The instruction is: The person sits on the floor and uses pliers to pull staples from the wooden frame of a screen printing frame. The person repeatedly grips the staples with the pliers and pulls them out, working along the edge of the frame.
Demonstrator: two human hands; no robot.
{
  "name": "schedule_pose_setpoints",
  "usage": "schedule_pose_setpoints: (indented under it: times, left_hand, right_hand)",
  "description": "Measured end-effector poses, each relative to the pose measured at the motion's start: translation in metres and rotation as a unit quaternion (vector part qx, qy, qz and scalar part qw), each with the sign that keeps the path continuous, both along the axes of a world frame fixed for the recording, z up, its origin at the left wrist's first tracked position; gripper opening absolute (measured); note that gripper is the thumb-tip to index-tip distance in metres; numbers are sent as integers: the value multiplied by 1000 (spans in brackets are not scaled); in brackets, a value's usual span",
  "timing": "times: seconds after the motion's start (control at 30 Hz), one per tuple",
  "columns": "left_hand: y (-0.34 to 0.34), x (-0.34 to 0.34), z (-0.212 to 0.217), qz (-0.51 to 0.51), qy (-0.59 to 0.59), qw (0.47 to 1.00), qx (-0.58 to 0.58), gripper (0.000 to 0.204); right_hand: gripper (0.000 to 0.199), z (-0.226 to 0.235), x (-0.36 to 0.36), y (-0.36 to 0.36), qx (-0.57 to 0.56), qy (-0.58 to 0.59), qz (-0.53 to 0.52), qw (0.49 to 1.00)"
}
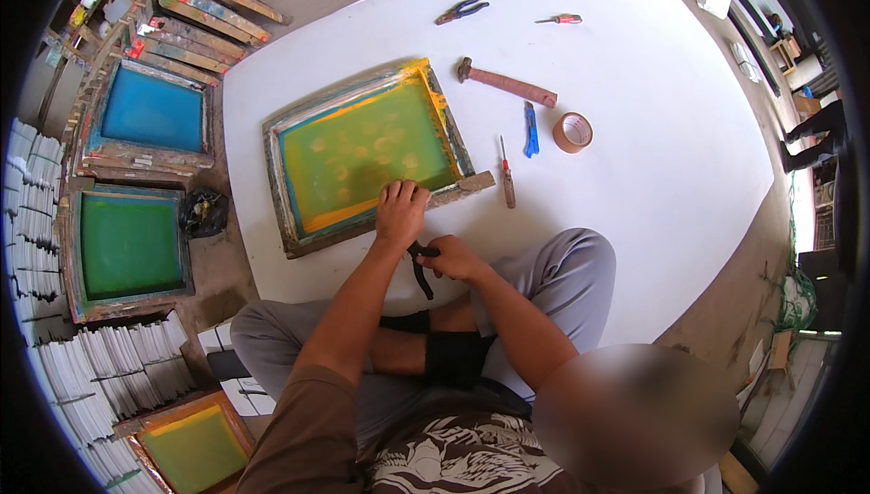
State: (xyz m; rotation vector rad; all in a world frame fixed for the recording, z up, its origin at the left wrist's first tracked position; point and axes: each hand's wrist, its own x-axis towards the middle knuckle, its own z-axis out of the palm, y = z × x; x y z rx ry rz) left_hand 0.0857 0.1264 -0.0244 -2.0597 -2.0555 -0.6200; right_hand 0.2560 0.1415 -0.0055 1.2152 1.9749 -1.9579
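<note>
Evidently, the right hand's (451, 259) fingers wrap the black pliers (422, 280), just nearside of the screen frame (337, 232); the left hand's (402, 213) bend over its near bar, firmness unclear. Slipping pliers might puncture the frame's mesh (335, 163).

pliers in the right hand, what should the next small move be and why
Perhaps bring the pliers up to the near edge of the yellow-green framed screen: the right hand holds them close by, and the left hand, at that edge, could steady it.
</note>
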Motion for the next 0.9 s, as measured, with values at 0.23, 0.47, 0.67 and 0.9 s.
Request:
schedule_pose_setpoints:
  times: [0.23,0.47,0.67,0.9]
  left_hand:
    - [5,-2,1,-18,32,999,6,9]
    - [10,2,3,-12,53,998,-36,11]
    - [6,6,-14,30,-52,997,-46,7]
    - [4,5,-16,25,-108,994,-23,4]
  right_hand:
    - [29,-2,-2,0,10,8,-1,1000]
    - [29,-1,0,0,11,3,-4,1000]
    - [28,-7,2,2,32,-8,15,999]
    - [29,-16,9,5,47,-4,23,999]
